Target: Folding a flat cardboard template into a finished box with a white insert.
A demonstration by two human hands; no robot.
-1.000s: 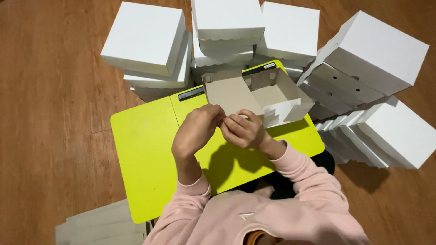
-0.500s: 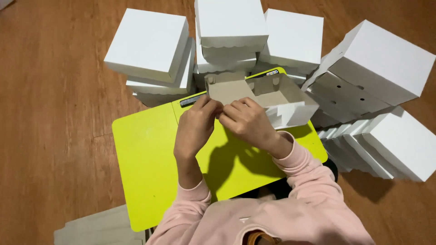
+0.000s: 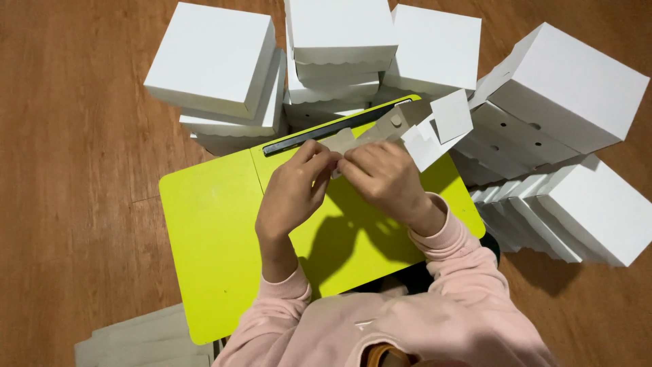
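Note:
A half-folded cardboard box (image 3: 414,126), white outside and brown inside, lies tipped over the far part of the lime-green lap table (image 3: 210,224). My left hand (image 3: 293,190) pinches the near edge of a brown flap, fingers curled on it. My right hand (image 3: 386,178) grips the same near edge just to the right, fingertips meeting those of the left hand. Loose white flaps stick up at the box's right side.
Stacks of finished white boxes (image 3: 217,61) ring the table's far side, with more at the right (image 3: 570,95) and a row of flat ones leaning there (image 3: 543,224). A dark slot (image 3: 319,134) runs along the table's far edge. Flat cardboard blanks (image 3: 142,340) lie on the wooden floor at lower left.
The box, which stood open and upright, has been tipped and partly collapsed toward the far right. Both hands stayed together on its near edge. The view moved closer.

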